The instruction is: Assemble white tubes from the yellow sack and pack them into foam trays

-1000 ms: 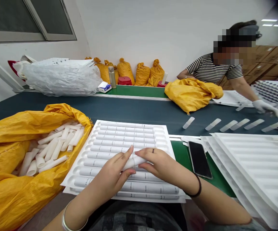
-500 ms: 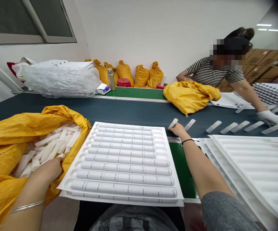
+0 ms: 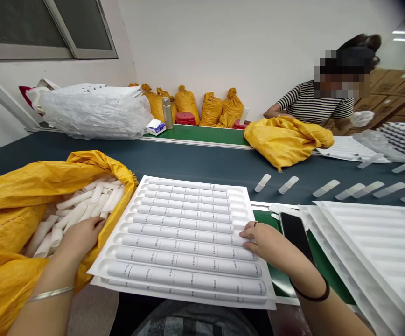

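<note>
My left hand (image 3: pixel 83 234) is at the mouth of a yellow woven sack (image 3: pixel 10 196), over a heap of white tubes (image 3: pixel 74 212). Its fingers curl down at the sack's edge, and their tips are partly hidden. My right hand (image 3: pixel 263 240) lies at the right end of a white moulded tray (image 3: pixel 99 266). Its fingers are apart and touch the ends of tubes there, holding nothing that I can see. Long white tubes with small printed marks (image 3: pixel 185 277) fill the tray's grooves; the upper rows stop short of the right end. Another filled tray lies underneath.
Short translucent tubes (image 3: pixel 288 185) lie spaced along the dark belt (image 3: pixel 188 161). A phone (image 3: pixel 295 233) and stacked white trays (image 3: pixel 373 242) are at the right. Across the belt, a gloved co-worker (image 3: pixel 307 100) stands behind a yellow sack (image 3: pixel 286 140). A plastic-wrapped pile (image 3: pixel 90 116) sits far left.
My right hand has come back from a small tube on the belt to the tray's right end. My left hand has shifted slightly at the sack. The co-worker's gloved hand has lifted off the belt.
</note>
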Tool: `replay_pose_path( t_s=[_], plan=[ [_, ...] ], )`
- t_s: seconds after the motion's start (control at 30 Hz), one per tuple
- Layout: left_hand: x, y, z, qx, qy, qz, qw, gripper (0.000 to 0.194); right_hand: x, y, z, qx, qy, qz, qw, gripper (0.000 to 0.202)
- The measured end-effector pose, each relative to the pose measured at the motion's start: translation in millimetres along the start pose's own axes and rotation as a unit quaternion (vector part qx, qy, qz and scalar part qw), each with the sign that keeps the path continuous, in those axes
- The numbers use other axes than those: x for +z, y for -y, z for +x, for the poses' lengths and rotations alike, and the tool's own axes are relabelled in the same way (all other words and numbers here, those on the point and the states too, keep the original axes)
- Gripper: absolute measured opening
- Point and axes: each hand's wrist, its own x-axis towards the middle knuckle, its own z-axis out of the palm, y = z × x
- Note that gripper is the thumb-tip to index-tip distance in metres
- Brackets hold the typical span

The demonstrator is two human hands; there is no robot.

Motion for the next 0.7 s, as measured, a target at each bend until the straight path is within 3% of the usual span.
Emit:
replay_pose_path(
  t_s=[0.13, 0.23, 0.33, 0.47, 0.6, 0.7],
  plan=[
    [0.2, -12.5, 15.0, 0.003, 0.042, -0.028, 0.999, 0.041, 4.5, -3.5, 1.1, -0.013, -0.027, -0.023, 0.999, 0.022],
    [4.4, -10.1, 16.3, 0.007, 0.035, -0.038, 0.999, 0.027, 8.2, -10.9, -3.1, 0.024, -0.061, -0.016, 0.998, 0.028],
    [4.6, -6.4, 6.3, 0.018, -0.030, -0.050, 0.998, 0.019, 16.8, -23.9, -11.0, 0.082, -0.098, 0.029, 0.991, 0.034],
    [-2.6, -14.2, -20.2, 0.056, -0.183, -0.085, 0.978, 0.033, 28.5, -44.2, -14.7, 0.148, -0.168, 0.110, 0.968, 0.044],
    [-2.9, -49.9, -54.3, 0.204, -0.250, -0.241, 0.915, 0.027, 29.3, -32.6, -6.4, 0.090, -0.251, 0.178, 0.947, 0.041],
    [9.4, -91.4, -82.2, 0.327, -0.209, -0.295, 0.873, 0.025, 25.6, 8.5, -8.3, 0.013, -0.273, 0.244, 0.930, 0.034]
  ],
)
